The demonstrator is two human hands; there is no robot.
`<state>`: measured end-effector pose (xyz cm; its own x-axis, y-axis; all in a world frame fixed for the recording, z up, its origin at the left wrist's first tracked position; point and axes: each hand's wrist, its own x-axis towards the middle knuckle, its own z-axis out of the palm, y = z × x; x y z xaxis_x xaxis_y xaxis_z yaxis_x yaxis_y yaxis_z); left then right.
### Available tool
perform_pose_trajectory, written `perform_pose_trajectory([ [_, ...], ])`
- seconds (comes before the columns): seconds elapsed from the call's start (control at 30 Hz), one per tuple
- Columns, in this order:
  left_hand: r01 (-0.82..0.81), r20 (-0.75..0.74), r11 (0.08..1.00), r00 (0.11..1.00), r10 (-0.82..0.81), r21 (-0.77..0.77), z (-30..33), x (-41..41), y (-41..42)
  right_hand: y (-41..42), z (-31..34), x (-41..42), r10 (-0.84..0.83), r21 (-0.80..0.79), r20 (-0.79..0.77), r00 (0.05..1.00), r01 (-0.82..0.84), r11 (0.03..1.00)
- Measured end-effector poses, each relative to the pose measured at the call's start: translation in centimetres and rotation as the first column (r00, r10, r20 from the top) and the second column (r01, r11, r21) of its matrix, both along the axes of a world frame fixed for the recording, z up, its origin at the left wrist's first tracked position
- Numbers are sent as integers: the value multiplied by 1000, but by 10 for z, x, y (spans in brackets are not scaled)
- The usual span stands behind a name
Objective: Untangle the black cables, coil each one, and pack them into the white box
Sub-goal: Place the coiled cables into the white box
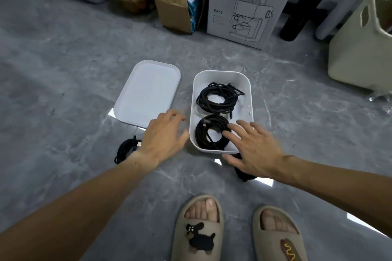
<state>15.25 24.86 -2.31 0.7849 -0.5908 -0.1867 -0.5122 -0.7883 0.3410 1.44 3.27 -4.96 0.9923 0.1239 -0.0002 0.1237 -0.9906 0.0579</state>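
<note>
The white box (pixel 248 82) stands open on the grey floor with two coiled black cables in it: one at the far end (pixel 217 97), one at the near end (pixel 209 131). My right hand (pixel 252 146) hovers over the box's near right corner with fingers spread, holding nothing. My left hand (pixel 164 135) is just left of the box, fingers straight and blurred, also empty. A third coiled black cable (pixel 126 150) lies on the floor behind my left wrist. Something small and black (pixel 242 172) lies partly hidden under my right hand.
The box's white lid (pixel 146 93) lies flat to the left of the box. At the back stand a coffee-maker carton (pixel 244 2), a torn cardboard box (pixel 176 6) and a cream bin (pixel 360 38) at the right. My slippered feet (pixel 237 231) are near the bottom edge.
</note>
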Motion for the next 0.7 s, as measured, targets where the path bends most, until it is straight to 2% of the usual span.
perform_pose_trajectory([
  [0.17,-178,-3,983,984,179,44,-15,15,51,21,-6,21,18,30,-25,1000,-17,999],
  [0.37,-328,-77,930,936,344,164,-42,18,98,35,-23,32,25,39,-50,998,-23,999],
  [0.5,-337,-141,912,916,375,233,-56,12,114,43,-27,38,24,39,-62,998,-22,999],
  [0.7,-337,-183,908,904,386,248,-67,9,115,49,-33,40,-9,42,-89,996,13,999],
])
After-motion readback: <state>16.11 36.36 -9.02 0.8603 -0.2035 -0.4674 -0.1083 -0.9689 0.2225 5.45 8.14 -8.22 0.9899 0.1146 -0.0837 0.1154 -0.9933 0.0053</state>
